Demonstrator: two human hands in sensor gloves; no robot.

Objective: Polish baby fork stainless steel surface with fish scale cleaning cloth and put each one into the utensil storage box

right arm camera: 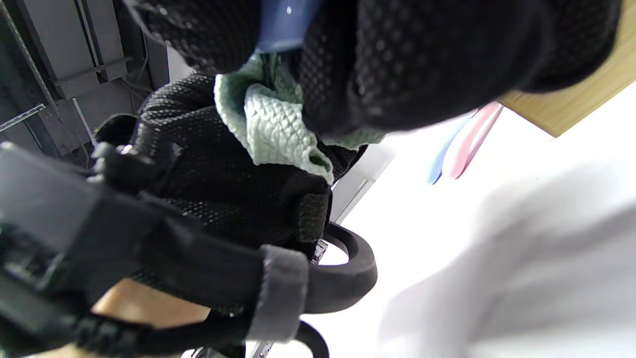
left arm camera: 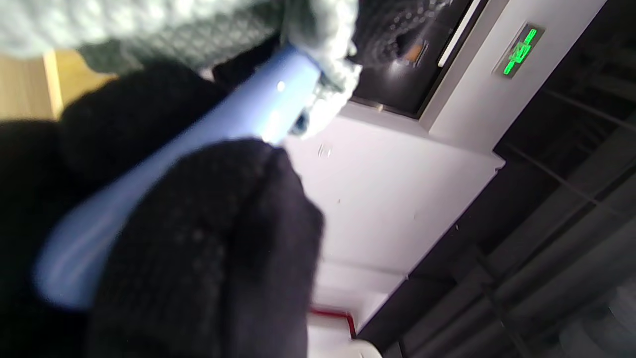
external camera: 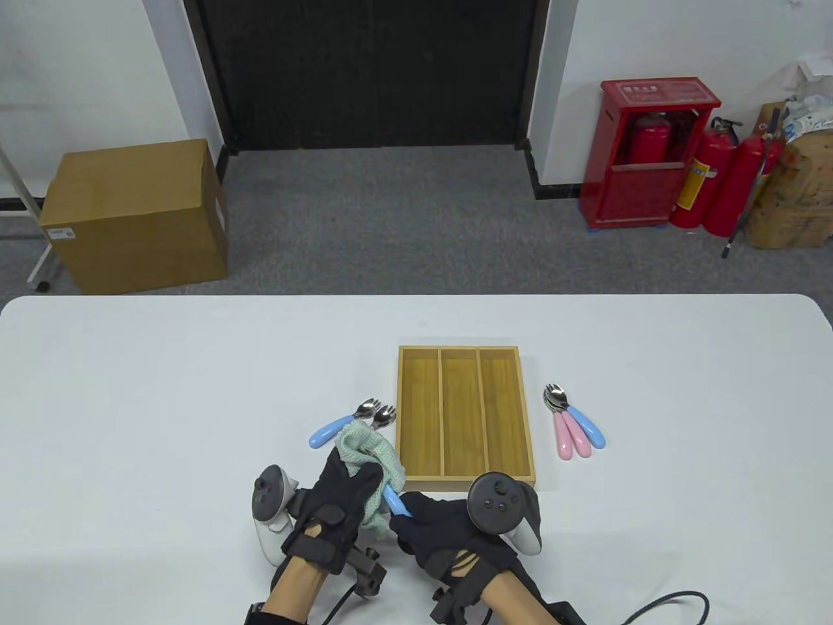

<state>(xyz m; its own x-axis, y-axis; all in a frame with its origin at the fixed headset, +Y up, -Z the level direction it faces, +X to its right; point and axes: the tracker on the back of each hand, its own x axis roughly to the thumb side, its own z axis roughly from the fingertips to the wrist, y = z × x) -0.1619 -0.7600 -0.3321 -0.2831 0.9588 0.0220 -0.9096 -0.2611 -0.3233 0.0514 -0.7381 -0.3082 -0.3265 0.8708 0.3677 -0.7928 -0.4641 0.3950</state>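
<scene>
My left hand (external camera: 355, 485) holds the pale green fish scale cloth (external camera: 368, 456) wrapped around the steel head of a blue-handled baby fork (external camera: 396, 502). My right hand (external camera: 423, 521) pinches that fork's blue handle (left arm camera: 164, 164) at its end. The cloth (right arm camera: 268, 129) hides the fork's head. The wooden three-slot storage box (external camera: 465, 485) stands just right of the hands, with nothing showing in its slots. Two forks (external camera: 361, 416), one with a blue handle showing, lie left of the box behind the cloth. Several pink- and blue-handled forks (external camera: 573, 430) lie right of the box.
The white table (external camera: 163, 403) stretches wide on both sides. Beyond its far edge are a cardboard box (external camera: 136, 215) on the floor and a red fire extinguisher cabinet (external camera: 651, 156).
</scene>
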